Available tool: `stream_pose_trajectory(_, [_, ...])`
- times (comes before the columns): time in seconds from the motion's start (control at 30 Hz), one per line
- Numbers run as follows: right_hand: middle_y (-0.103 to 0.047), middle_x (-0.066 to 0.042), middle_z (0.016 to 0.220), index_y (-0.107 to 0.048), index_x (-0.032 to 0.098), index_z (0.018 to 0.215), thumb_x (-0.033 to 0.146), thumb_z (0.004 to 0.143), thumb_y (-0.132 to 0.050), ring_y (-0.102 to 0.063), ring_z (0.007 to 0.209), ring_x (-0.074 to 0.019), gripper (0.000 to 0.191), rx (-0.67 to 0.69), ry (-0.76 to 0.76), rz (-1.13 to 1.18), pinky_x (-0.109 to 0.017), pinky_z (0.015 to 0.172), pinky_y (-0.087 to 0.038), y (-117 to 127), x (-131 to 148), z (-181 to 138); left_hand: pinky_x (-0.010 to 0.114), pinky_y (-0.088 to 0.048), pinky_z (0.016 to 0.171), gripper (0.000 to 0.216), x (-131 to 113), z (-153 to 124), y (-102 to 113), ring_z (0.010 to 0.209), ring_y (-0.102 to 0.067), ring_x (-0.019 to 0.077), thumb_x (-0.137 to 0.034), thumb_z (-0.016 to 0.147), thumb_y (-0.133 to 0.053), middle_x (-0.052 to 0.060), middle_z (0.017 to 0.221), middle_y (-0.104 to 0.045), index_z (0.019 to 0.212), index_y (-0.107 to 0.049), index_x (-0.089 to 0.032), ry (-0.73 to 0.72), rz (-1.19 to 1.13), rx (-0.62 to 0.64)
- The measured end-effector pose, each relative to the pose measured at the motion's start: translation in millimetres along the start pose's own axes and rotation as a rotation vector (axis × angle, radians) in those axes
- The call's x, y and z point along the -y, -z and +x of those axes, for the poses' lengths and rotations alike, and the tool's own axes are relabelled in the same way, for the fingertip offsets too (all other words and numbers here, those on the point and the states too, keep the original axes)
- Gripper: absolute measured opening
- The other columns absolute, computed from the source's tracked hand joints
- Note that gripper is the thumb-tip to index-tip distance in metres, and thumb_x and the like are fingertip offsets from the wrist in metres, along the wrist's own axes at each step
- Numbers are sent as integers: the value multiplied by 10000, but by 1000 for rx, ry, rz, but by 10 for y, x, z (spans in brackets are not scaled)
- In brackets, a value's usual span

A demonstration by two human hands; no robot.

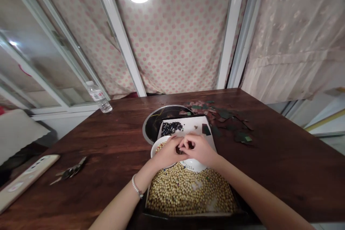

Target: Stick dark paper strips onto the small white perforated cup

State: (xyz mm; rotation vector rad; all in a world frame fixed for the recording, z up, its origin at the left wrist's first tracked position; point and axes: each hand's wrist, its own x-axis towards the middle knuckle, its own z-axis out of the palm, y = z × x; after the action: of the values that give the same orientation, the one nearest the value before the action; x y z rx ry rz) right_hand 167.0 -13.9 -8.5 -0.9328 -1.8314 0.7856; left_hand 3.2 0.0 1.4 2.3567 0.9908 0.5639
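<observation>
My left hand (169,151) and my right hand (199,149) meet over a white bowl (194,165), fingers pinched together on small dark bits that I cannot make out. Below them a dark tray (188,212) holds a heap of tan soybeans (188,190). A second white bowl (156,147) with a few tan beans sits under my left hand. Beyond the hands a white sheet (188,124) carries a pile of black beans (171,128). A pearl bracelet circles my left wrist.
A black round plate (153,122) lies behind the sheet. Torn green and pink paper scraps (229,122) litter the wooden table (283,158) at the right. A water bottle (99,97) stands at the far left edge; scissors (71,171) and a phone (24,179) lie left.
</observation>
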Motion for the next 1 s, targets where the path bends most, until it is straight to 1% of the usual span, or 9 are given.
stream_pose_trajectory(0.1, [-677,2,792,-412,216,598,134,706,-604,-594,752,-157,235,-33,-14,-8,-283,647,-409,150,-34,-41,457,-228,1094,293,-7,-1,3,941,-612,203,-347,716,-729,3,971,-690,945,-606,-212,-3,-10,1])
stream_pose_trajectory(0.17, [-688,-2,783,-415,215,611,136,713,-596,-600,728,-154,222,-54,-62,4,-273,614,-394,255,-76,-66,466,-218,1097,357,-20,-1,8,1017,-594,216,-357,713,-736,15,1072,-678,1019,-601,-231,-4,-11,3])
stream_pose_trajectory(0.23, [-677,-3,742,-419,215,614,140,705,-590,-596,691,-151,208,-39,-115,39,-264,582,-386,312,-111,-78,474,-214,1096,369,-33,1,13,1051,-586,219,-360,725,-728,23,1126,-665,1048,-598,-238,-2,-9,19])
stream_pose_trajectory(0.3, [-659,-3,712,-423,215,616,142,689,-586,-581,656,-146,193,3,-150,86,-262,571,-394,315,-123,-80,482,-198,1102,355,-39,2,15,1081,-577,219,-365,741,-713,26,1159,-653,1054,-597,-243,-2,-5,34])
stream_pose_trajectory(0.4, [-620,8,657,-413,214,598,124,671,-559,-527,584,-127,186,65,-165,88,-258,552,-393,273,-99,-79,484,-178,1114,334,-40,1,11,1095,-573,212,-363,756,-698,19,1167,-650,1051,-594,-245,-4,3,43])
stream_pose_trajectory(0.53, [-567,24,593,-401,214,578,90,664,-528,-479,536,-114,197,63,-144,-19,-251,523,-362,241,-76,-85,481,-168,1124,360,-43,-3,4,1106,-570,204,-352,749,-710,14,1182,-646,1068,-581,-245,-4,2,40])
stream_pose_trajectory(0.73, [-633,23,672,-398,211,597,42,656,-498,-525,592,-116,205,70,-38,-53,-247,540,-358,213,-152,-106,491,-161,1128,337,-54,-1,0,1047,-598,196,-337,761,-694,10,1114,-669,1064,-584,-240,-22,18,33])
stream_pose_trajectory(0.87, [-620,20,699,-460,209,640,50,667,-497,-531,623,-115,165,84,21,-91,-243,565,-370,199,-178,-128,494,-190,1120,305,-52,2,-4,1001,-610,197,-345,765,-684,10,1053,-681,1032,-596,-229,-31,37,28])
stream_pose_trajectory(1.0, [-612,9,721,-477,205,661,55,680,-487,-520,630,-114,151,76,52,-105,-244,570,-369,194,-174,-134,496,-194,1121,296,-45,0,-8,977,-616,196,-340,764,-686,11,1027,-681,1024,-601,-225,-31,44,33])
